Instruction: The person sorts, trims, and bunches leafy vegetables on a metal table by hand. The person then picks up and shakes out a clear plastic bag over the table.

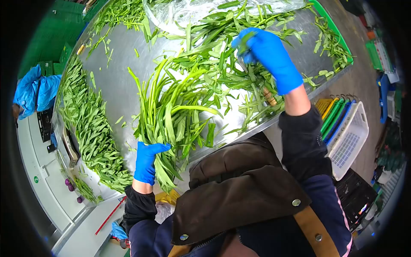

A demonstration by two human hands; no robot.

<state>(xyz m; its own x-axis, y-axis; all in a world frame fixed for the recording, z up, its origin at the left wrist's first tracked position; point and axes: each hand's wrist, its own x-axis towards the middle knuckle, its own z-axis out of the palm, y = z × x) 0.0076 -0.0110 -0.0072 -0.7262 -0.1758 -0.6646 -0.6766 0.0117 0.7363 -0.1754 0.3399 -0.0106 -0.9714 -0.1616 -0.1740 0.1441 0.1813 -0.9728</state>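
Observation:
My left hand [147, 162], in a blue glove, is closed around a bunch of water spinach [171, 115] near the leafy end. The pale green stems fan away from me over the metal table [122, 64]. My right hand [261, 51], also gloved in blue, is raised over the loose greens at the far right. Its fingers are pinched on a green leaf, slightly blurred by motion. Below that hand, a ribbed wooden handle [269, 97] pokes out from loose leaves near the table edge; what it belongs to is hidden.
A long row of trimmed greens [90, 124] lines the table's left side. Clear plastic [184, 17] lies at the back, with more stems around it. A white crate [351, 139] holding colored crates stands right of the table. At far left is a person's blue sleeve [47, 92].

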